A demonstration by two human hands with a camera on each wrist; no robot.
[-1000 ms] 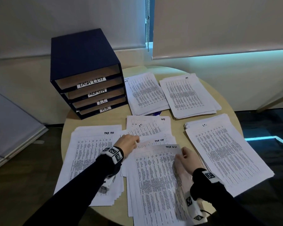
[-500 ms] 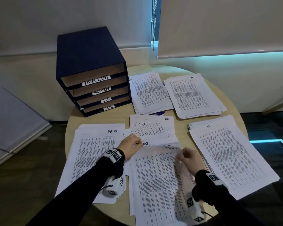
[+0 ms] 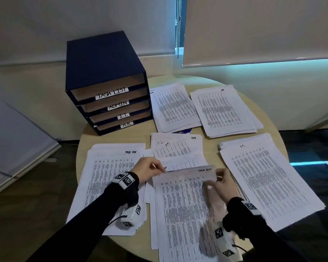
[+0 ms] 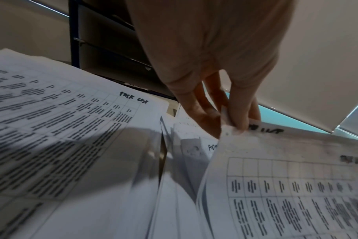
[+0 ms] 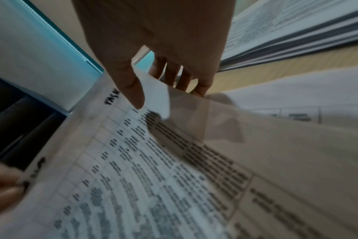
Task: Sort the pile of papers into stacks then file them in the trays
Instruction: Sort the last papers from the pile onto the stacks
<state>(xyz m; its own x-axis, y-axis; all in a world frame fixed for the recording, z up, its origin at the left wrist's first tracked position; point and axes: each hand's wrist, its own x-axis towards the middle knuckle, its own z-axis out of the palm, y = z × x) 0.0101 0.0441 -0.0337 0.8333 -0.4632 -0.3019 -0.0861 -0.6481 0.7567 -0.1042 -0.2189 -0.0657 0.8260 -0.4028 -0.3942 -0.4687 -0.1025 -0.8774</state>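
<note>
White printed sheets, thin enough to let light through at the raised edge, are spread over a round table (image 3: pixel 269 118) with a pale wood-grain top. One sheet marked "TASK LIST" (image 3: pixel 184 188) is lifted by its far edge above the unsorted pile (image 3: pixel 175 148) at the middle of the table. Its left corner is pinched by the left hand (image 3: pixel 147 169) between thumb and fingers (image 4: pixel 240 113); its right corner is gripped by the right hand (image 3: pixel 222 183), the thumb (image 5: pixel 133 90) laid on the printed face and the other fingers curled behind. The paper is bowed upward between the two holds, its near end trailing on the pile.

A stack headed "TASK LIST" (image 3: pixel 106 178) is seen on the left, just beside the pile, its lower edges fanned. A stack marked "I.T." (image 3: pixel 269 178) lies on the right, and two more stacks (image 3: pixel 225 110) are set at the far side; their headings are too small to be read. A boxy navy filing unit (image 3: pixel 104 72) with four cardboard-lined trays, labelled TASK LIST, ADMIN, I.T. and H.R. from top to bottom, is stood at the far left rim of the table.

Pale roller blinds (image 3: pixel 254 29) with a bead chain are hung behind, a strip of blue-green light showing under them. Dark flooring is seen around the table, and a flat grey panel (image 3: pixel 13 140) is leaned at the left.
</note>
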